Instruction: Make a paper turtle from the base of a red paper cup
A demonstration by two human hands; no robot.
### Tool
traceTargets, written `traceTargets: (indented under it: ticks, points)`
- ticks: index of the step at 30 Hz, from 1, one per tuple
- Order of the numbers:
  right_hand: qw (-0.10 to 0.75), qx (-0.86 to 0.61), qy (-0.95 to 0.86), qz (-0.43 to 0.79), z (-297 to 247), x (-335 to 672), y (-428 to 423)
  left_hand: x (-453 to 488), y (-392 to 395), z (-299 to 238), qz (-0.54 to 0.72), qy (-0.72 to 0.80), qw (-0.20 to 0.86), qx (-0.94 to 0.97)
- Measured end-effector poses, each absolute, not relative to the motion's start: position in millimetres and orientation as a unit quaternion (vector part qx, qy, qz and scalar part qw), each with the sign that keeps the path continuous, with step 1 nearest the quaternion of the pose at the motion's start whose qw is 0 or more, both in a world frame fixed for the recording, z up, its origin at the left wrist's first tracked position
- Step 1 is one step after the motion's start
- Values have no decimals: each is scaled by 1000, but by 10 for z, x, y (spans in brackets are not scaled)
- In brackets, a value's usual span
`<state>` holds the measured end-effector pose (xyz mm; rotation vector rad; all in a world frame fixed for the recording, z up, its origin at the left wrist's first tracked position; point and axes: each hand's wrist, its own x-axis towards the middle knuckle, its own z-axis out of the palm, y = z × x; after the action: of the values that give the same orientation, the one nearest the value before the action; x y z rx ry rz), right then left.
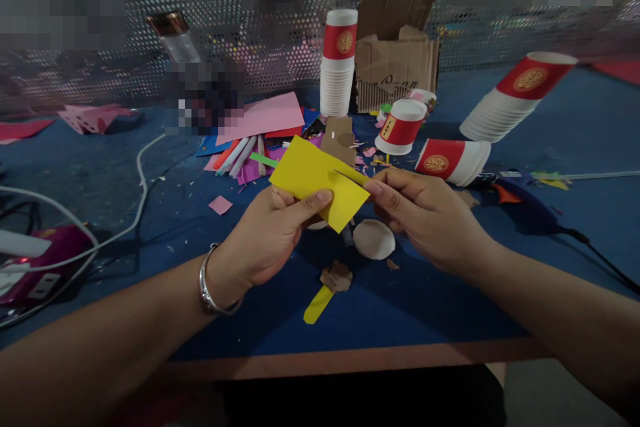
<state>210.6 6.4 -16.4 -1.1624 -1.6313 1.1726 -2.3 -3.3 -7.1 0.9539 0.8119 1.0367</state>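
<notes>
Both hands hold a yellow sheet of paper (305, 173) above the table. My left hand (273, 230) grips its lower left part, thumb on top and fingers beneath. With thumb and fingertips, my right hand (425, 217) pinches a narrow strip along the right edge. A slit partly separates that strip from the sheet. Under the hands lies a white paper disc (374, 240); another disc is mostly hidden. Nearer the table edge is a yellow paper strip (318, 305) with a torn brown cardboard piece (337, 277) at its end.
A tall stack of paper cups (339, 80) stands before a torn cardboard box (395, 73); a tilted stack (517, 97) is at right. A blue glue gun (533, 207) lies beside a tipped cup (450, 161). Cables and a purple power strip (47, 267) occupy the left.
</notes>
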Motion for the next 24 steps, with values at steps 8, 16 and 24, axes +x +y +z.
traceTargets:
  ticks: [8,16,24]
  points:
    - [406,-464,-623,481,-158,2093,60,-19,-25,-109,468,351,681,441]
    - [417,-444,-603,516,-168,2076,65,-9,-55,-92,453,352,687,446]
    - [426,-432,-621,496,-182,2088,48,18,-85,-52,447,353,704,424]
